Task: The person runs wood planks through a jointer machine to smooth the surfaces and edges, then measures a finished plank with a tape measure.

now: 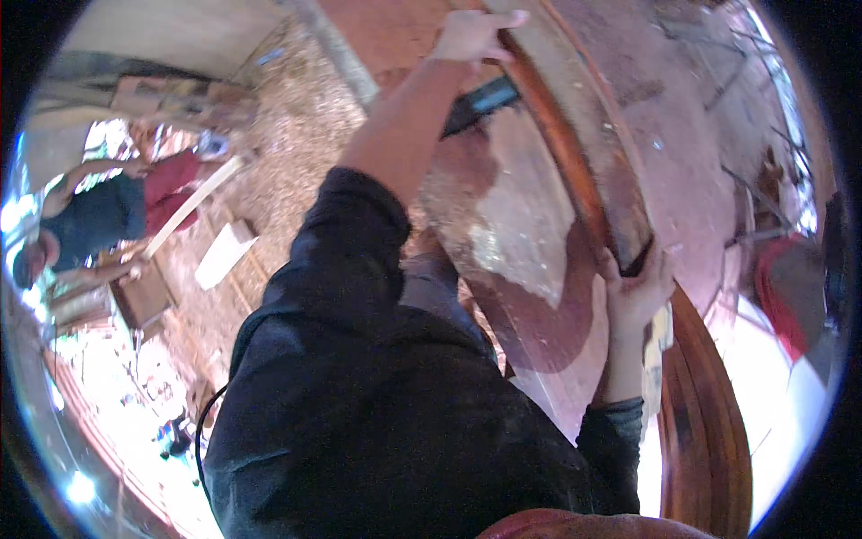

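A long reddish-brown wooden plank (567,148) runs from the top of the head view down to the middle right, its upper face greyish and worn. My left hand (476,38), at the end of an outstretched arm, grips the plank's far part, with a finger and the thumb reaching across its edge. Nearer me, my right hand (637,283) is wrapped round the plank's near end, partly hiding it. Between the hands, left of the plank, lies a dark thing with a blue patch (494,97); its kind is unclear. Below it spreads a pale, patchy surface (521,234).
Curved brown boards (705,422) extend at the lower right. At the left, another person (103,216) holds a long pale wooden strip (193,207), near a white block (224,254). Wood shavings (301,126) cover the ground. Someone in red and grey (786,292) is at the right.
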Available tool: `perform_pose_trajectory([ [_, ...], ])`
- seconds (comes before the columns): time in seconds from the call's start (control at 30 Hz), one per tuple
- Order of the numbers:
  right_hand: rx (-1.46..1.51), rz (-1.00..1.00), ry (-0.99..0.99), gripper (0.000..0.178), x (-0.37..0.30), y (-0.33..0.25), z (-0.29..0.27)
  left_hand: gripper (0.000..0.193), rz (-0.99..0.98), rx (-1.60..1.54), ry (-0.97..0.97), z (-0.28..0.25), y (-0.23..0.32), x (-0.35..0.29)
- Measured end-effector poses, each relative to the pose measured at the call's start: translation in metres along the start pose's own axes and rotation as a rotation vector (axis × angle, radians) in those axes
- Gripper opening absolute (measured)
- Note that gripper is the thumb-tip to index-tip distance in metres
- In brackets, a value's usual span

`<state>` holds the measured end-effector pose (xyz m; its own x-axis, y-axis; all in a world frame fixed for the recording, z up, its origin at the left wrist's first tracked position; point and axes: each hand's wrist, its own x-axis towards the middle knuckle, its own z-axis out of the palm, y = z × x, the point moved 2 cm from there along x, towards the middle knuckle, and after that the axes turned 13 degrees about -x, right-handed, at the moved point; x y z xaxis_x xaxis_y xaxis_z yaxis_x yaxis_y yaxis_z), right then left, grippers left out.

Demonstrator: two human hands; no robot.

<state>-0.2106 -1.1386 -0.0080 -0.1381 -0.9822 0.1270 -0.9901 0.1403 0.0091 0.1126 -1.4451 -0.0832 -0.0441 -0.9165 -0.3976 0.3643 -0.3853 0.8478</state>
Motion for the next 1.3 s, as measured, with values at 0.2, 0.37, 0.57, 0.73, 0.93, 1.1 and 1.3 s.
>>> perform_pose_trajectory([
  [0.2,0.011,0.029,0.001,0.087,0.035,-0.030,0.014,0.051,0.039,-0.052,-0.035,-0.018,0.014,0.044],
  [0.37,-0.020,-0.067,0.045,0.085,0.077,-0.090,0.012,0.043,0.054,-0.037,-0.039,-0.067,0.062,0.058],
  [0.57,-0.023,0.015,0.001,0.081,0.127,-0.139,0.011,0.036,0.018,-0.106,-0.181,-0.102,0.092,0.130],
  [0.73,0.029,0.060,-0.011,0.077,0.183,-0.185,0.019,0.054,0.087,-0.052,-0.075,-0.129,0.130,0.216],
  [0.93,-0.064,0.059,-0.047,0.050,0.238,-0.237,0.064,0.055,0.040,-0.001,0.013,-0.131,0.150,0.233],
  [1.1,0.077,0.123,0.175,0.039,0.247,-0.257,0.044,0.067,0.046,0.037,-0.484,-0.165,0.199,0.253],
  [1.3,0.111,0.217,0.254,0.020,0.248,-0.259,0.054,0.064,0.194,0.221,-0.146,-0.201,0.207,0.301],
])
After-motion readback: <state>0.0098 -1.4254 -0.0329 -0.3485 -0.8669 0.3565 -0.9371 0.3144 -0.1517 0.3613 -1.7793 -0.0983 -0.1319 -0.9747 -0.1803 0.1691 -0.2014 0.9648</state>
